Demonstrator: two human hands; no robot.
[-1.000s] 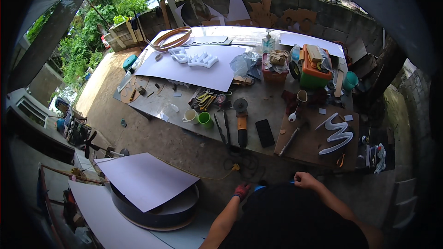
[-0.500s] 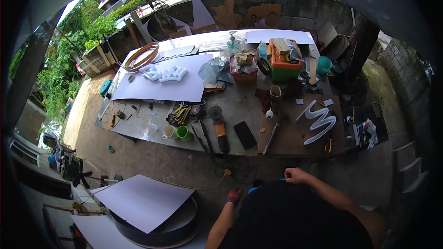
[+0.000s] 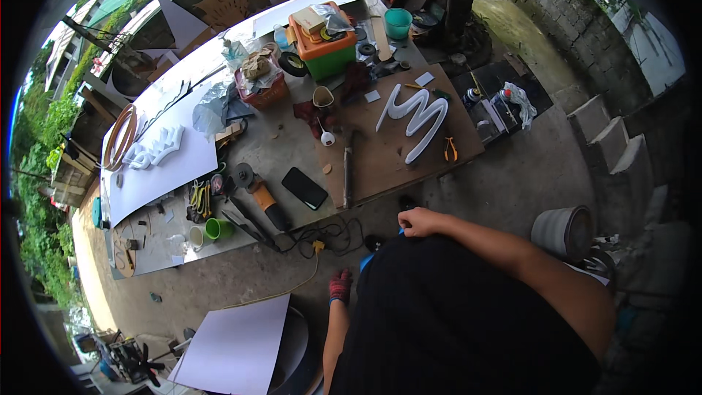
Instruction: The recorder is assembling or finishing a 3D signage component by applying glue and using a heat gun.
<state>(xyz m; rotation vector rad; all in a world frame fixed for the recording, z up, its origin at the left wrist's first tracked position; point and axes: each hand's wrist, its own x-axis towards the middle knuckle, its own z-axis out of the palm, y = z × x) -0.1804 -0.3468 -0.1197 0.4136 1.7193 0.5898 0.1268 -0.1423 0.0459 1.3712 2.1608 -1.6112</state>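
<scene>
My left hand (image 3: pixel 340 287), in a red glove, hangs low beside my body with its fingers loosely stretched and nothing seen in them. My right hand (image 3: pixel 419 222) is bare and curled closed in front of my black shirt, by a bit of blue material; whatever it may hold is hidden. Ahead of it, on a brown board (image 3: pixel 373 183), rest a white wavy foam-like piece (image 3: pixel 424 121), orange-handled pliers (image 3: pixel 450 149) and a long, dark bar-like tool (image 3: pixel 348 168). A black phone (image 3: pixel 304 188) and an orange angle grinder (image 3: pixel 262 196) lie on the bench left of the board.
An orange and green bin (image 3: pixel 322 58) and a red basket (image 3: pixel 263 91) stand at the back of the bench. White lettering (image 3: pixel 153 148) lies on a white sheet at left. A cord (image 3: pixel 322 238) trails on the floor. A bucket (image 3: pixel 561 232) stands at right.
My view has turned and shifted to the right, so the bench appears tilted and farther left. The bucket at right has come into view. My right hand stays closed near my body.
</scene>
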